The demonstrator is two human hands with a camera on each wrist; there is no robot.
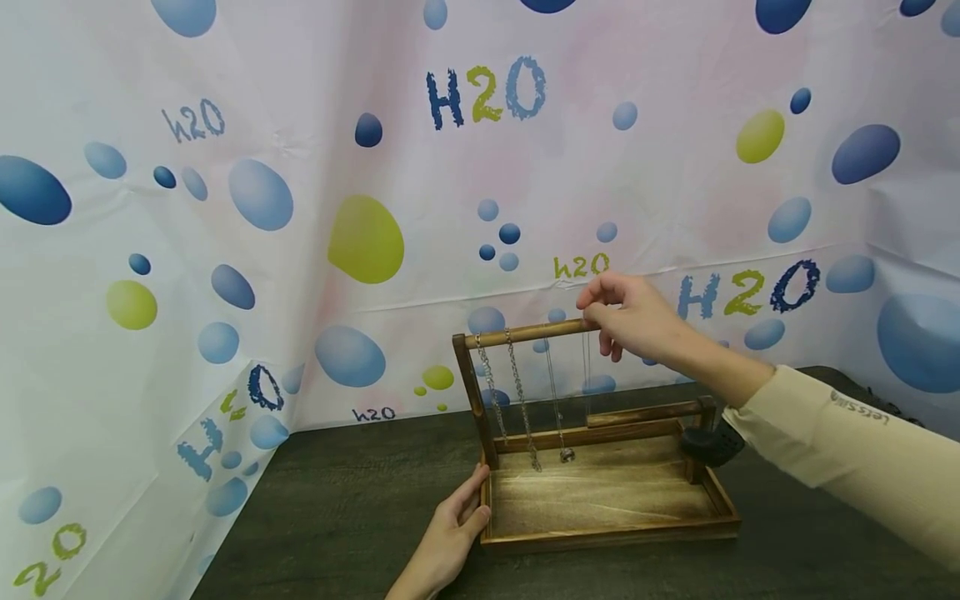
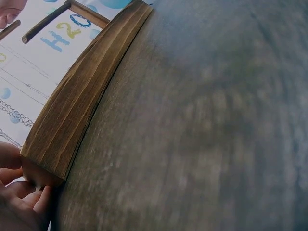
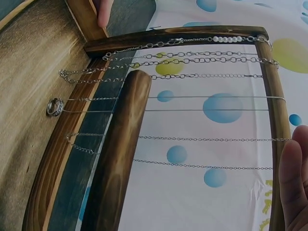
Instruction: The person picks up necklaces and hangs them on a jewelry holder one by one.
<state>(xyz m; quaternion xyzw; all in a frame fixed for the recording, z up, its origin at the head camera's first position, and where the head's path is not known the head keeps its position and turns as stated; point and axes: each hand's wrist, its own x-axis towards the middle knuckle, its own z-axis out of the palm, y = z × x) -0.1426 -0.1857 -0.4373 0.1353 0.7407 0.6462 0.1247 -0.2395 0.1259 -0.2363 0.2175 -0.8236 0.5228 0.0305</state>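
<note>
A wooden jewelry stand (image 1: 611, 533) with a shallow tray base rests on the dark table. My left hand (image 1: 450, 529) grips the tray's left side, and the left wrist view shows its fingers around the corner. On the tall upper bar (image 1: 525, 333) hang silver necklaces: one with a row of pearls (image 3: 227, 39), a chunky chain (image 1: 522, 400) and a thin one with a ring pendant (image 1: 567, 455). My right hand (image 1: 637, 321) is at the bar's right end, thumb and index finger pinching a fine chain necklace (image 3: 211, 140) where it passes over the bar.
A lower wooden bar (image 1: 645, 413) runs across the stand's right side on a short post. A black wrist device (image 1: 712, 443) hangs under the right forearm. Behind the table (image 1: 352, 500) stands a white backdrop (image 1: 450, 192) with printed bubbles and H2O lettering.
</note>
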